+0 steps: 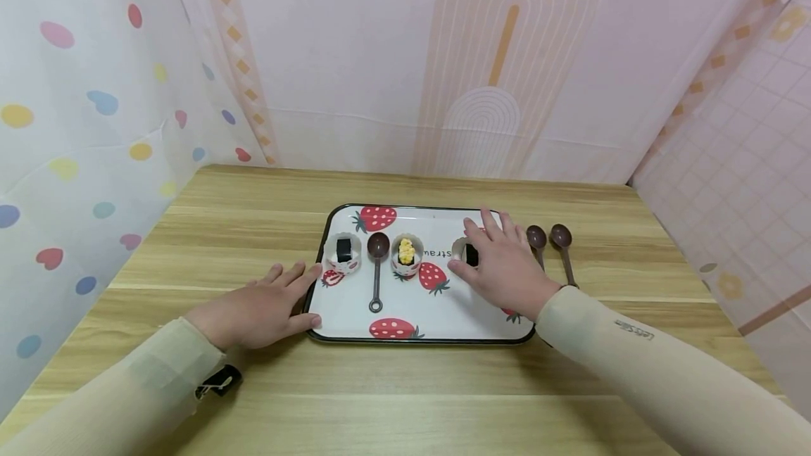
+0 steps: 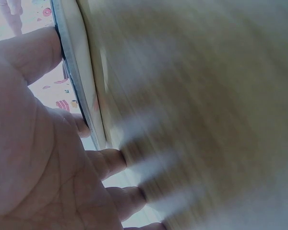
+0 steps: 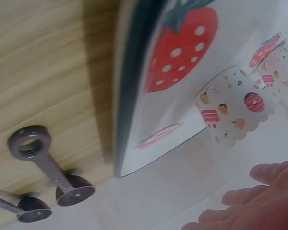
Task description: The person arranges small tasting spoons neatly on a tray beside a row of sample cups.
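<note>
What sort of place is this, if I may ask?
Probably a small staged corner, perhaps for play or recording: patterned cloth hangs on three sides of a wooden table, where a strawberry-print tray holds paper cups of sushi-like pieces.

The tray [image 1: 456,315] is white with red strawberries and a black rim. Paper cups [image 3: 235,105] on it are white, patterned in red and orange; the food [image 1: 406,252] near its centre is yellow and black. The spoons [image 1: 378,246], on it and to its right, are dark brown. Behind the tray, the curtain [image 1: 355,69] is pale pink with peach arches.
</note>
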A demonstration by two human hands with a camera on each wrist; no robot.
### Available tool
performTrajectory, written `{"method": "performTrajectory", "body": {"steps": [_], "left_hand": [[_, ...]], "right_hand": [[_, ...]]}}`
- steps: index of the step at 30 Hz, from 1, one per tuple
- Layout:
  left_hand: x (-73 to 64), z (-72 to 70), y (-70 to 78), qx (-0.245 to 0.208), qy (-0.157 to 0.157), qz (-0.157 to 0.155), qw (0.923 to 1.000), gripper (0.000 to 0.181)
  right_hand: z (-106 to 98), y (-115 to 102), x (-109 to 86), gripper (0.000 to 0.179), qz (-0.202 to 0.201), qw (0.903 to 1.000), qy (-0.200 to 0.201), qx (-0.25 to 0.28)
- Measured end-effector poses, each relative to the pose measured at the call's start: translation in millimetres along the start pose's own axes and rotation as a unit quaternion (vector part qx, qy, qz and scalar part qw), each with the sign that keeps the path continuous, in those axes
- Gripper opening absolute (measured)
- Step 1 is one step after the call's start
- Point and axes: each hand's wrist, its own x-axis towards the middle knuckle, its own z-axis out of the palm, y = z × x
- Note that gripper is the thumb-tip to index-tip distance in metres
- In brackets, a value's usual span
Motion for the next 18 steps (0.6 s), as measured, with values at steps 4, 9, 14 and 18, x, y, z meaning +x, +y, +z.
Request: {"method": "performTrajectory", "body": {"steps": [4,9,14,18], "left_hand": [[0.0,-0.2,0.1,0.000,-0.001,-0.001,1.0000,0.091],[0.2,-0.3,0.0,0.002,-0.002,-0.003,1.0000,0.092],[0.9,0.5,-0.7,0.003,-0.003,-0.004,1.0000,0.092],[1.5,0.9,-1.1,0.003,-0.003,-0.004,1.0000,0.092]], "right_hand": [[0,5,-0.8,0.086,0.003,1.0000,0.006,-0.003],[-1,10,-3.9,0.088,0.011,0.9999,0.004,0.001],[-1,15,-7.3,0.088,0.023,0.9997,-0.005,0.002],[-1,20,-9.6,0.087,0.028,0.9996,-0.003,0.003]]}}
